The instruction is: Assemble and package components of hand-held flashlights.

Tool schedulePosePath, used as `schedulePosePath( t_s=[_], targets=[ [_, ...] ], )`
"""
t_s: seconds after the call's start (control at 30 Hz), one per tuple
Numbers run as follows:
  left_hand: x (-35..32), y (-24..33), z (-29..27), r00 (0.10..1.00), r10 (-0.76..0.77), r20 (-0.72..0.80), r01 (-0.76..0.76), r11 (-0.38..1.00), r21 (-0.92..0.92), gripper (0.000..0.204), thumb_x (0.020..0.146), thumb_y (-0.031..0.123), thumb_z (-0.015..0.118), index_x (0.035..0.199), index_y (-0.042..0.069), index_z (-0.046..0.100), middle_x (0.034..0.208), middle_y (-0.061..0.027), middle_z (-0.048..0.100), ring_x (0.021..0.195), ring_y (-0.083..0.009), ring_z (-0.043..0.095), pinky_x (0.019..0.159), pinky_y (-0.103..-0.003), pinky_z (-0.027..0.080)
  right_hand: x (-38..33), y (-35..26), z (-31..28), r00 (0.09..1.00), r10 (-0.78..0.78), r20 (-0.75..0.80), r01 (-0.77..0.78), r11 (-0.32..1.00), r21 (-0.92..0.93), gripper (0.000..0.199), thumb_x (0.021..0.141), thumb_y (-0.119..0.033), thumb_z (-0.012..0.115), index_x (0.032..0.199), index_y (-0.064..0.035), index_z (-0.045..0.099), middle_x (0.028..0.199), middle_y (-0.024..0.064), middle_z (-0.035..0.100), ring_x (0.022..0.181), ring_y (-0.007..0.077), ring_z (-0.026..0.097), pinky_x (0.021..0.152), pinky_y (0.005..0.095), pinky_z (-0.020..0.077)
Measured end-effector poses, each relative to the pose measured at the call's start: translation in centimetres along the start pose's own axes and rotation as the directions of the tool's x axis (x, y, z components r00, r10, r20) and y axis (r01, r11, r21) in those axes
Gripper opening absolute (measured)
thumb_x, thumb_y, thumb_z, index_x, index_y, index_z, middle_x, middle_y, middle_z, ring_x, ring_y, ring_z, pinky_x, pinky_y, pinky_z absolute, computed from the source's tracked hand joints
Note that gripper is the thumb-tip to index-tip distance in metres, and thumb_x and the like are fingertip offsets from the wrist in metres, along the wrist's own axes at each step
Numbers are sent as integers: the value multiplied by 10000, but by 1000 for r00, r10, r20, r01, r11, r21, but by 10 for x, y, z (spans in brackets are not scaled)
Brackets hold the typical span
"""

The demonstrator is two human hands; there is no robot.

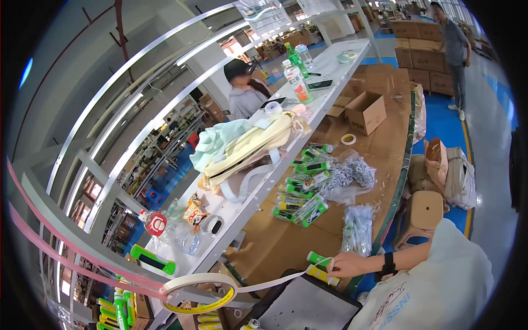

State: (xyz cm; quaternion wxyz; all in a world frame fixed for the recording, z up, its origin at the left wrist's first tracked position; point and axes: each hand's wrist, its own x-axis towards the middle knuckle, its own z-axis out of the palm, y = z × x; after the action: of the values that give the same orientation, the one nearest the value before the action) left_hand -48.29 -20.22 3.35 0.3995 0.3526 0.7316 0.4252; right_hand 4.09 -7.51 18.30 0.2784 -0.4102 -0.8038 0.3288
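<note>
My right hand (347, 265), with a black band (389, 265) at the wrist, is closed with its fingers pinched together. They hold the free end of a white tape strip (275, 285). The strip runs left, pulled out from a tape roll (199, 279) with a yellow inner core, which hangs by a pink band (110, 273). Touching or just beyond my fingertips lie a green-ended tube (316, 258) and a yellow tube (323, 275); whether I grip either, I cannot tell. Beneath the strip is a black-edged grey surface (302, 308). My left hand does not show.
Packed green tubes (305, 184), bagged clear parts (357, 228) and an open carton (366, 113) lie on the cardboard-covered table (264, 236). A white shelf (220, 236) carries a yellow bag (250, 148) and bottles. A stool (426, 212) stands right. Two people are farther off.
</note>
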Motion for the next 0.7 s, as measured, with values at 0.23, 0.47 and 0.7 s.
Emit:
schedulePosePath(
  t_s=[0.23,0.47,0.7],
  targets=[
    [-81,116,166,989,147,17,-124,888,-443,637,875,540,502,1255,50,355,1098,-140,414,1009,-300,408,848,-455,389,17,-33,29,976,-218,30,213,971,107,217,886,-298,579,846,-89,621,793,70,622,736,243,611,625,369,471],
    [-168,233,251,971,219,-97,-212,596,-774,558,920,551,405,1167,58,485,903,-86,573,848,-190,567,783,-331,463,26,-88,20,1000,5,-28,22,475,880,95,863,-108,641,900,-24,616,812,12,611,715,64,569,615,229,468],
    [-186,290,261,891,389,-233,-453,742,-493,624,945,568,335,1274,37,356,1036,-100,546,928,-190,572,792,-317,476,21,-126,-26,1000,18,-19,7,523,853,47,866,-48,609,891,-8,610,801,20,620,718,58,590,630,200,482]
  ],
)
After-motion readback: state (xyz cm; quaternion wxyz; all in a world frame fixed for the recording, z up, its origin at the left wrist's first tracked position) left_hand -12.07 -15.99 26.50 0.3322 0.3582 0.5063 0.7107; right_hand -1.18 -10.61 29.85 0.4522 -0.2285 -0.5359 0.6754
